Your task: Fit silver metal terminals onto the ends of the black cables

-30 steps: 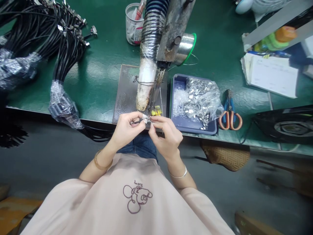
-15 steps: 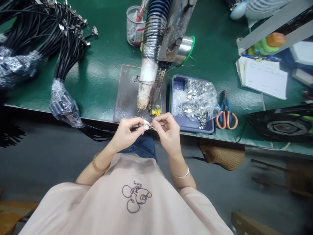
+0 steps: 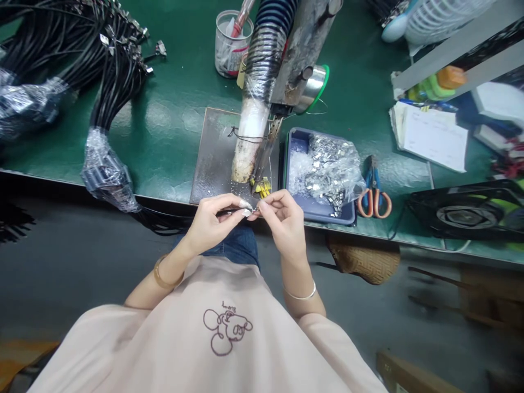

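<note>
At the bench's front edge, my left hand (image 3: pixel 215 221) is closed in a pinch around a black cable (image 3: pixel 230 210), with white wraps on its fingertips. Right beside it, fingertips almost touching, my right hand (image 3: pixel 284 221) pinches at the cable's end; the tiny piece between its fingers is mostly hidden. Just beyond the hands are the tip of a soldering iron (image 3: pixel 268 155) on a stand and a yellow piece (image 3: pixel 262 187). A white-wrapped hose end (image 3: pixel 249 134) points down beside the iron, above a dark board (image 3: pixel 213 147).
Right of the board, a blue tray (image 3: pixel 344 218) holds a bag of small metal parts (image 3: pixel 333 164). Orange-handled pliers (image 3: pixel 374 196) lie beside it, near a black fan (image 3: pixel 466 215). Bundled black cables (image 3: pixel 118 98) lie left. Behind stand a solder spool (image 3: pixel 313 90) and a plastic cup (image 3: pixel 227 49).
The view has shifted slightly, so the bench things at the right appear further left. Both hands keep their pinch at nearly the same place, with the right fingers slightly adjusted.
</note>
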Tool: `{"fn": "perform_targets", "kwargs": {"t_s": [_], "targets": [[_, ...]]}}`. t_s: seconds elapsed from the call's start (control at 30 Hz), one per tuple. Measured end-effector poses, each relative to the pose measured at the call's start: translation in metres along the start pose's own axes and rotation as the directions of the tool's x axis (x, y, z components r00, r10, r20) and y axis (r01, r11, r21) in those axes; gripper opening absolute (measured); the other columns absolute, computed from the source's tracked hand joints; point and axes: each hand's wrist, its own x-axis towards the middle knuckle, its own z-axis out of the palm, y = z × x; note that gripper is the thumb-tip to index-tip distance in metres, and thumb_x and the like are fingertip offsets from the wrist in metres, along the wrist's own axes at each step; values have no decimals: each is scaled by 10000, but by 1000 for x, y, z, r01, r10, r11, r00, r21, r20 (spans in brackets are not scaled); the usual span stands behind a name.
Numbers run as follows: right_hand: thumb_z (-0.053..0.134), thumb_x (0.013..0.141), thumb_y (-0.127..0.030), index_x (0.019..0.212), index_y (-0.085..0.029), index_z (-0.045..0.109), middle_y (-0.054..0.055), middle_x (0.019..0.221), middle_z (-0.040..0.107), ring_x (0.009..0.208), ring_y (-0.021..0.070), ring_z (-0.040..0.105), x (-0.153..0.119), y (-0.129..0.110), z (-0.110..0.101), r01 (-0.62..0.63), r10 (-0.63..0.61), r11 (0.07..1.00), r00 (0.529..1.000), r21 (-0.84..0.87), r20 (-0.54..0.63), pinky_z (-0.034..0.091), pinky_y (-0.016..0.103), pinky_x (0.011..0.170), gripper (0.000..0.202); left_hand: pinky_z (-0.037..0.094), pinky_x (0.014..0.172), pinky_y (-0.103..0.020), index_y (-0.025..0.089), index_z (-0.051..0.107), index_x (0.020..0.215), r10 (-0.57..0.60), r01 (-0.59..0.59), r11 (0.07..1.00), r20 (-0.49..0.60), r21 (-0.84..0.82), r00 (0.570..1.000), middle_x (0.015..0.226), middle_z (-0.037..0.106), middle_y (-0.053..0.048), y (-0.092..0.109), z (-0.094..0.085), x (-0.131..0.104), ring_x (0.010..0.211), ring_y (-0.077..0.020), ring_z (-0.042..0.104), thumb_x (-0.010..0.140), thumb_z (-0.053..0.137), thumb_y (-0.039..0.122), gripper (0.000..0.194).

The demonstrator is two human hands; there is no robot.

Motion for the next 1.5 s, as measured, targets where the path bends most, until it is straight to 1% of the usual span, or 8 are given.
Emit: {"fn": "perform_targets", "kwargs": {"t_s": [0.1,0.17,0.27,0.4,0.5,0.93,1.3,1.5], "targets": [[630,970,-292,877,-231,550,-53,707,659,563,116,686,-1,2,1,63,-64,995,998,-75,-18,595,230,577,138,450,544,-201,145,740,784,-50,52,998,74,-28,996,688,715,-36,0,-1,1,585,-111,579,861,677,235,134],[612,971,-240,889,-232,573,-40,753,662,617,120,694,-3,4,3,168,-187,966,979,-197,-82,597,237,600,92,432,534,-206,140,747,816,-82,86,995,86,-44,993,644,672,-17,0,0,1,552,-100,524,882,651,257,165],[598,975,-189,903,-234,606,-17,793,673,691,134,694,-4,6,6,300,-377,870,916,-391,-136,594,252,624,85,392,523,-207,132,753,853,-60,62,998,49,-29,997,630,618,3,-2,4,1,541,-91,462,893,619,256,187],[648,938,-119,939,-237,630,13,871,734,816,158,733,-6,8,7,373,-513,771,844,-516,-157,601,271,679,120,355,525,-213,135,721,834,-38,37,999,33,21,999,593,533,32,-3,7,0,530,-88,409,904,602,252,181],[692,898,-82,971,-251,652,24,927,778,868,175,761,-7,10,8,437,-599,689,793,-578,-113,618,297,742,188,350,532,-217,145,704,836,-60,58,998,39,38,997,600,533,30,-4,7,1,536,-94,417,915,595,273,186],[688,899,-50,942,-231,652,39,953,798,882,157,779,-4,10,12,439,-601,663,795,-607,-81,632,263,778,189,364,544,-220,146,693,905,-30,27,988,19,151,999,629,585,14,-8,11,2,548,-102,458,976,526,284,227],[678,901,-51,920,-232,642,43,939,794,884,166,780,0,12,14,425,-591,676,801,-602,-98,641,281,774,185,349,519,-199,135,685,879,-20,23,994,-25,109,999,591,490,51,-5,15,7,516,-79,405,929,549,225,170],[679,902,-65,920,-238,645,42,947,793,885,169,781,1,7,14,419,-596,673,796,-609,-110,645,289,777,177,369,524,-198,126,686,905,5,-3,996,-21,86,1000,613,534,38,-4,14,8,524,-79,430,921,555,223,163]]}}
